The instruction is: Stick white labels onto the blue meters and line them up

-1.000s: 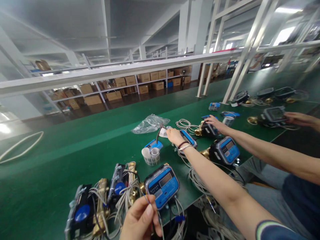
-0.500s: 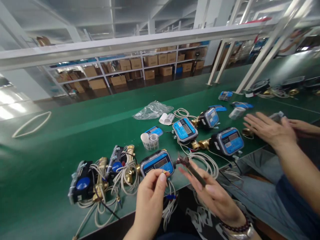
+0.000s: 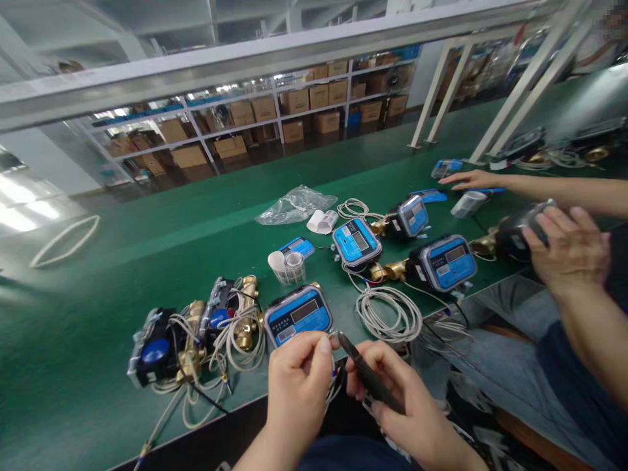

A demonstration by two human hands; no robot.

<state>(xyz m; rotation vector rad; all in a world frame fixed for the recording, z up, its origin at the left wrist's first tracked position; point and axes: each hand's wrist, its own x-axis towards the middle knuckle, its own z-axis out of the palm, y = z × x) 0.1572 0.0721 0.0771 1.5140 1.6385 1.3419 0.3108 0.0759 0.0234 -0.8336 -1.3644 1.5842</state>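
My left hand is closed in a pinch in front of the nearest blue-faced meter. What its fingertips hold is too small and hidden to make out. My right hand grips a pair of dark-handled pliers, their tip close to the left fingertips. The near meter lies at the bench edge, its lower side covered by my hands. Left of it, two meters with brass pipe bodies rest on their sides among coiled grey cables.
More blue-faced meters stand to the right, with a grey cable coil beside them. A label roll and a plastic bag lie on the green bench. At right, a co-worker's hands are over another meter and the blue plates.
The pliers have come up to my left fingertips, and my hands are closer together. The co-worker's one arm now reaches out across the bench toward the blue plates.
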